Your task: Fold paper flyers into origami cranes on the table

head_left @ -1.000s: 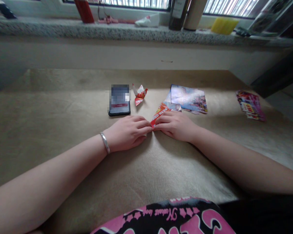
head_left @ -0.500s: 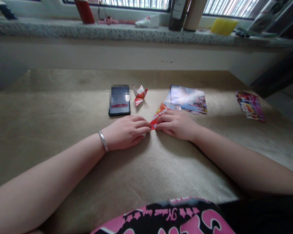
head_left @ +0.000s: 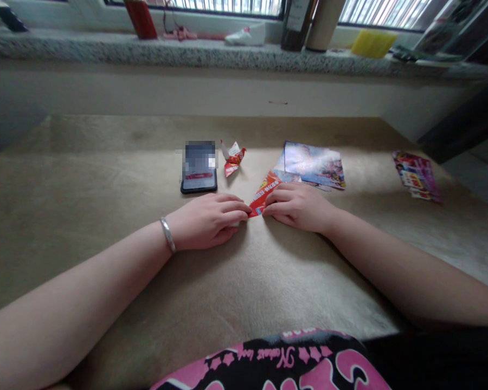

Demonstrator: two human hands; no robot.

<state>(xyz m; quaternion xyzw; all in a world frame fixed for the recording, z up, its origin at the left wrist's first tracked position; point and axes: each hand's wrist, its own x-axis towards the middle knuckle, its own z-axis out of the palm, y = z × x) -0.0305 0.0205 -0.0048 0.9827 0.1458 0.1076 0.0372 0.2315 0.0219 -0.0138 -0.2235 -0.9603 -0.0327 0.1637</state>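
Observation:
Between my hands lies a red printed sheet of paper (head_left: 263, 196), folded, with white lettering; it looks triangular at the near end. My left hand (head_left: 211, 219), a silver bangle at its wrist, pinches the paper's near left corner between thumb and fingers. On the paper's right side, my right hand (head_left: 299, 207) grips the edge with its fingers bent together, and hides part of the sheet. Just beyond the left hand stands a red and white folded paper crane (head_left: 233, 158).
A phone (head_left: 199, 168) lies left of the crane. Glossy printed sheets (head_left: 315, 164) are beyond my right hand, and a fanned stack of printed cards (head_left: 417, 176) is at the far right. The granite windowsill (head_left: 211, 58) holds bottles, a red can and a yellow block.
Both hands have drifted slightly apart, the left one to the left and the right one to the right. More of the red paper shows between them.

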